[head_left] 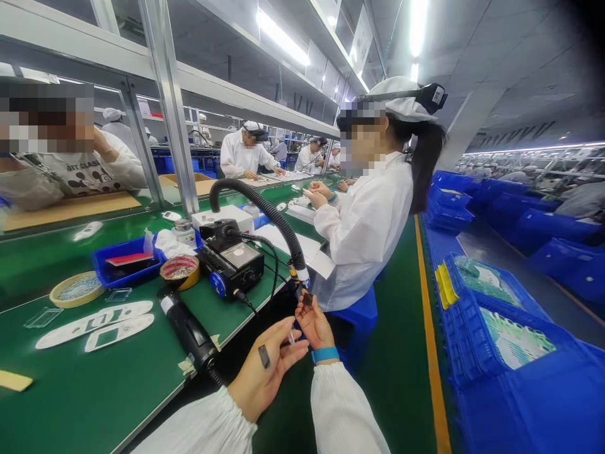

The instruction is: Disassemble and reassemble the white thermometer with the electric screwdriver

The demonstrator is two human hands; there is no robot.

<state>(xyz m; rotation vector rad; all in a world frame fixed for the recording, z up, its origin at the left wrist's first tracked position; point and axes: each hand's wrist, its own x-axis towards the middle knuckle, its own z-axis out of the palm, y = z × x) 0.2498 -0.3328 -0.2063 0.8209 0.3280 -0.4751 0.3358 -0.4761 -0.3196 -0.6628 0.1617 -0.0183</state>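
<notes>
My left hand (269, 372) is at the bench's front edge, thumb and fingers pinching a small clear plastic piece (292, 335). A small dark rectangular piece (263, 356) lies flat against the skin near the base of its thumb. Just beyond, my right hand (317, 325), with a blue wristband (325, 354), holds a small dark square piece (307, 299) in its fingertips. That piece is right below the nozzle end of a black flexible hose (265, 195). Two white elongated plastic housings (120, 332) with rectangular windows lie on the green bench to the left.
A black handheld tool (189, 334) and a black control box (236, 265) stand near the bench edge. Behind are a blue tray (125, 277), round tubs and clear frames (43, 317). A co-worker in white (373, 221) sits ahead; blue crates (496, 353) line the right.
</notes>
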